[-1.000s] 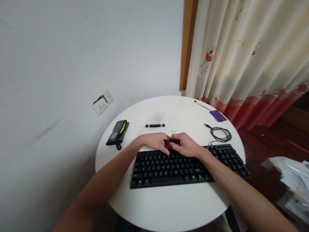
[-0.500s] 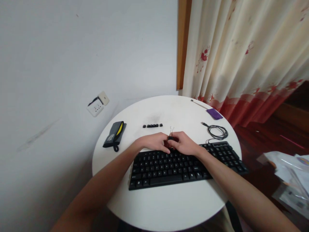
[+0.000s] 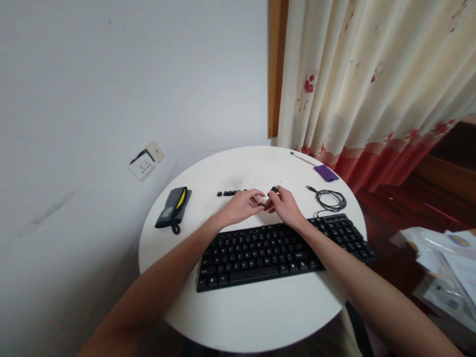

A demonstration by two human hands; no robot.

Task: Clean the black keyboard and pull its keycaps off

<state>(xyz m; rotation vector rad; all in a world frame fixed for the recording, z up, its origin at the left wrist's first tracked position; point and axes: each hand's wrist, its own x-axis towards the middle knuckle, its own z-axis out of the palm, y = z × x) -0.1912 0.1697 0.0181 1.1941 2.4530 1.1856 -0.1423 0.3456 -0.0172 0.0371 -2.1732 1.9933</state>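
Note:
My right hand (image 3: 286, 206) is closed round a wire keycap puller with a black grip (image 3: 274, 190), whose thin wire prongs point up and to the right. The fingers of my left hand (image 3: 242, 206) pinch what looks like a small black keycap (image 3: 262, 204), held just left of the puller and partly covered by the fingertips. Both hands are raised above the top edge of a black keyboard (image 3: 256, 263). Behind the left hand lies a row of loose black keycaps (image 3: 229, 193), its right end partly hidden.
A grey pouch (image 3: 173, 207) with a yellow opening lies at the left of the round white table (image 3: 245, 312). On the right are a coiled USB cable (image 3: 336, 206), a purple cloth item (image 3: 326, 173) and a thin brush (image 3: 303, 158). The wall meets the table's left side.
Both hands have lifted away from the keyboard's top row, a little up the view. The puller now leans right in my right hand, and the small black piece shows at my left fingertips.

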